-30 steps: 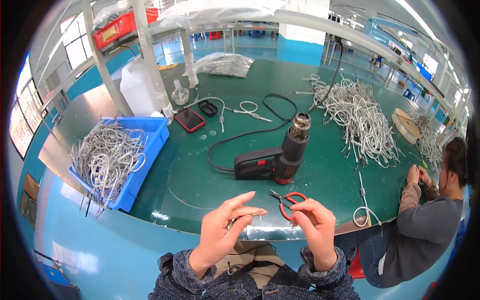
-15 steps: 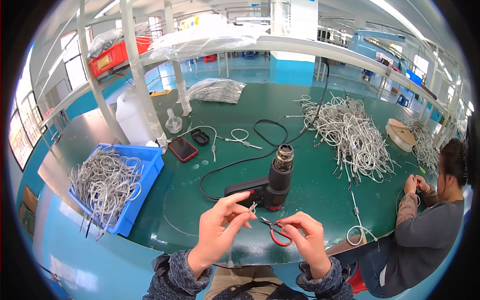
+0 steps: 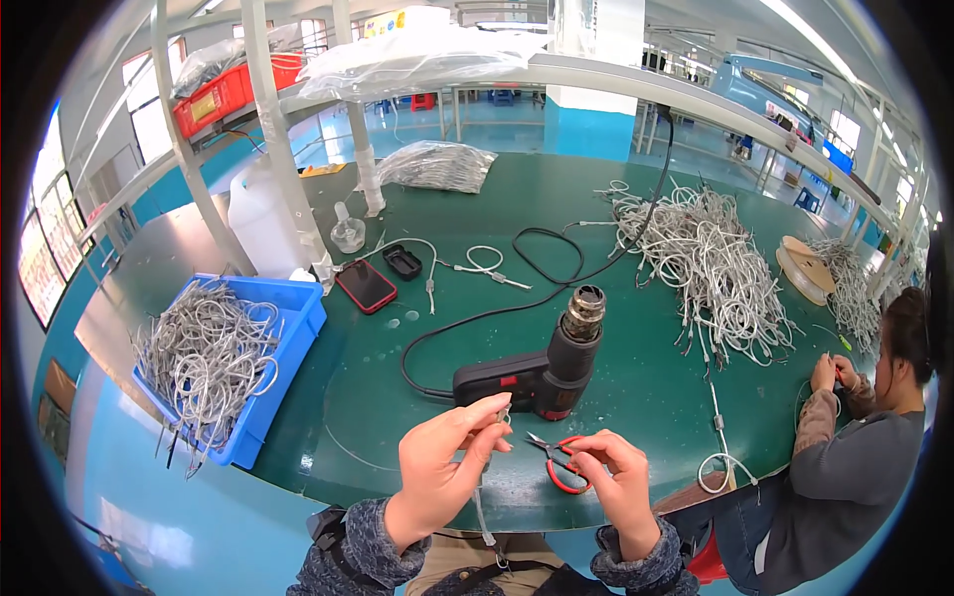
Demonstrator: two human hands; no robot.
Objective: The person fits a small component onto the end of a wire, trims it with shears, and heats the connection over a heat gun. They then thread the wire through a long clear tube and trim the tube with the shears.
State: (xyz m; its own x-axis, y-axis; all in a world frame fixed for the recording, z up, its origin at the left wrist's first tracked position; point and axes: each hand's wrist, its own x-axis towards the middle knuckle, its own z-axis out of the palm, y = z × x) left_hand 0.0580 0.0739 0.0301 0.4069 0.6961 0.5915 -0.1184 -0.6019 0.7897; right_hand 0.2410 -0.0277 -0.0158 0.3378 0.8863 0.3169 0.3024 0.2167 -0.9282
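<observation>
My left hand [image 3: 437, 472] is closed, thumb and fingertips pinching the end of a thin pale cable [image 3: 481, 512]. The cable hangs below the hand toward my lap; its pinched tip is mostly hidden. My right hand [image 3: 621, 482] grips small red-handled scissors [image 3: 553, 469] by one handle loop. Their dark blades point up and left toward the left fingertips and stay apart from the cable. Just beyond both hands a black heat gun [image 3: 568, 363] stands on the green table [image 3: 447, 348], its metal nozzle upward.
A blue bin [image 3: 288, 372] of grey cables stands at left, near a phone [image 3: 367, 286] and a white jug [image 3: 263, 219]. A large cable heap [image 3: 701, 268] and a spool [image 3: 805, 270] lie at right. Another person [image 3: 855, 447] sits at the right edge, handling something small.
My left fingers have drawn closer together around the cable end, and more of the cable shows hanging below. The scissors remain in my right hand. The whole view has shifted slightly.
</observation>
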